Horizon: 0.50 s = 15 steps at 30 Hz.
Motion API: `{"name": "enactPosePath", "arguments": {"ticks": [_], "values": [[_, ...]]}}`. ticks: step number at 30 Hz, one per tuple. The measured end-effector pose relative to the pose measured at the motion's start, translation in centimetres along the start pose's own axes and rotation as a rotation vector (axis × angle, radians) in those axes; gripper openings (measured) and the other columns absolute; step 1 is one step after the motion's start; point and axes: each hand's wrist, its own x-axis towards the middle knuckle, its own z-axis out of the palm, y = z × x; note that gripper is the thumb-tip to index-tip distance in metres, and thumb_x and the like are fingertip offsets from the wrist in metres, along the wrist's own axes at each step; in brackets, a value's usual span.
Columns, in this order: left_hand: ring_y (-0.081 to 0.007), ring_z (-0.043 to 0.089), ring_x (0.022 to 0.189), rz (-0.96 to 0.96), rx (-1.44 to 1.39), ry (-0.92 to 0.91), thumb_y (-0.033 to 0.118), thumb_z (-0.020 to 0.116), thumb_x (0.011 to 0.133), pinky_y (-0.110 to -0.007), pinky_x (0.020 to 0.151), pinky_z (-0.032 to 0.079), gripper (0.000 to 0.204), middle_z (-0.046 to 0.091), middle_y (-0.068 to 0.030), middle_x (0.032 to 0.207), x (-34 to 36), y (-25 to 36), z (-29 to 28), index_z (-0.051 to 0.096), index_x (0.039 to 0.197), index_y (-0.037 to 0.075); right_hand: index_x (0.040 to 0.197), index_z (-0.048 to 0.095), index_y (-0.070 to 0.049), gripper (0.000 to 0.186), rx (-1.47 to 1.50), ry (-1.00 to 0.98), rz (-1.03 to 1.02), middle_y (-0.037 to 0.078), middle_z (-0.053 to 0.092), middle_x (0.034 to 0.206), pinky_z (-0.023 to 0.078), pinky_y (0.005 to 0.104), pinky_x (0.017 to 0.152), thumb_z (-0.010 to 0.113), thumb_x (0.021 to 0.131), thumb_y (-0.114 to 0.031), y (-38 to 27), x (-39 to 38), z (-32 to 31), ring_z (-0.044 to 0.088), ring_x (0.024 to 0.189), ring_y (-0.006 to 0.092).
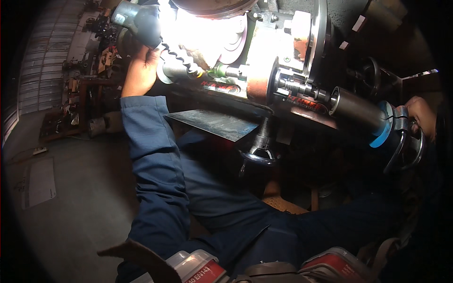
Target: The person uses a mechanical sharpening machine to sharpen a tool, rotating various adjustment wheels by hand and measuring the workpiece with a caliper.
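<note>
A metal lathe-like machine (pixel 262 78) spans the space before me, with a horizontal shaft (pixel 299 88) running across it. At its left end my left hand (pixel 141 70) is raised against the machine, beside a work lamp (pixel 137 21) on a flexible neck (pixel 179 56). The lamp and machine parts hide most of its fingers, so what it grips does not show. To the far right, my right hand (pixel 421 115) curls round a metal handwheel (pixel 410 146) next to a blue ring (pixel 383 125) and a grey cylinder (pixel 356 108).
Below the machine a flat metal plate (pixel 214 123) juts toward me, with a smaller handwheel (pixel 259 155) beside it. A large disc (pixel 317 42) stands upright behind the shaft. Strong glare washes out the middle. Respirator filters (pixel 203 266) fill the bottom edge. Cluttered shelves (pixel 99 89) stand left.
</note>
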Motion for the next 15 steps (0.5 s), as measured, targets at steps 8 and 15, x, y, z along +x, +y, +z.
{"name": "enactPosePath", "arguments": {"ticks": [8,15], "values": [[-0.0293,0.061,0.084,0.032,0.036,0.04,0.029,0.048,0.096,-0.035,0.076,0.046,0.03,0.064,-0.0167,0.091,-0.1,-0.6,0.1,0.055,0.11,0.004,0.102,0.055,-0.001,0.034,-0.173,-0.066,-0.085,0.006,0.056,0.085,0.041,0.0287,0.066,0.05,0.084,-0.029,-0.2,0.2,-0.6,0.052,0.078,0.0119],[-0.025,0.056,0.079,-0.057,0.022,0.012,0.021,0.048,0.095,-0.036,0.072,0.045,0.025,0.059,-0.0165,0.087,0.0,0.3,-0.4,0.054,0.104,-0.001,0.105,0.058,-0.007,0.032,-0.116,0.233,-0.048,0.002,0.058,0.092,0.037,0.0268,0.065,0.048,0.087,-0.031,2.3,-1.0,0.3,0.05,0.082,0.0104]]}}
